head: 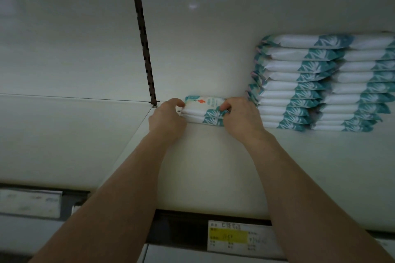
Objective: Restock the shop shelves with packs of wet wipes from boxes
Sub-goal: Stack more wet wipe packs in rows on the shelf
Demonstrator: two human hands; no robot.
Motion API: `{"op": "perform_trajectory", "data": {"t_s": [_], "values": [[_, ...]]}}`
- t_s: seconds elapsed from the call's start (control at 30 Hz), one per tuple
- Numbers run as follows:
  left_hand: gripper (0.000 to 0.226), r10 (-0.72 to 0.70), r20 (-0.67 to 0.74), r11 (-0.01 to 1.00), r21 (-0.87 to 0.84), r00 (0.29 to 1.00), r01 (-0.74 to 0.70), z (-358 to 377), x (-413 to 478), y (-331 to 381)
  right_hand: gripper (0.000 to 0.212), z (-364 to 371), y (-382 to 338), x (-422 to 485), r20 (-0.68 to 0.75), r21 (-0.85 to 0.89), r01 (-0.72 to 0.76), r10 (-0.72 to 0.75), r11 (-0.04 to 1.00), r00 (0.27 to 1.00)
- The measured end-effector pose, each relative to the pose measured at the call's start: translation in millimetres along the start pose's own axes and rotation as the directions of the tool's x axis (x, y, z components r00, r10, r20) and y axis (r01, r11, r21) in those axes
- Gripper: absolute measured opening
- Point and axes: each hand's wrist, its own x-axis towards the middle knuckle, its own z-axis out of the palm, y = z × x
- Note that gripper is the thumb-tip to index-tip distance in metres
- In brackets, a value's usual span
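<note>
1. Fingers (180, 102) of the left hand (166, 119) curl over the left end of a small pile of white-and-teal soft plastic wet wipe packs (205, 111). The right hand (241, 117) grips the right end the same way, fingertips hooked over the top pack.
2. Nearest the camera, a white and yellow paper price label (237, 236) sits in the dark rail along the shelf's front edge. A pale blurred label (30, 203) sits in the rail further left.
3. Both bare forearms reach across the white shelf board (213, 166).
4. The held pile lies flat at the back of the shelf, against the rear panel. It is at least two packs deep, and the top one shows a red cross.
5. Just right of the right hand stand two tall columns of matching packs (299, 83), stacked flat. Whether the hand touches the nearer column cannot be told.
6. Left of the left hand, a thin seam (132, 141) divides this board from the neighbouring one.
7. Behind everything is a plain white back panel (213, 28). A dark slotted metal upright (146, 49) rises from the seam's far end. Lighting is dim.
</note>
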Motion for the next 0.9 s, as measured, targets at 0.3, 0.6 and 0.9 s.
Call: {"op": "perform_trajectory", "data": {"t_s": [0.3,0.6,0.9], "values": [[0.063,0.13,0.051,0.979,0.152,0.99,-0.137,0.8,-3.5,2.8,0.033,0.2,3.7,0.7,0.003,0.016,0.0,-0.001,1.0,1.0],[0.053,0.065,0.036,0.996,0.062,0.997,-0.068,3.5,-2.1,2.4,0.03,-3.9,5.0,-0.3,-0.099,0.025,-0.046,0.048,0.999,0.994],[0.059,0.064,0.117,0.995,0.064,0.991,-0.072,-1.2,-4.3,6.5,0.021,-6.4,2.8,-7.1,0.044,-0.04,0.007,-0.005,0.999,0.999]]}}
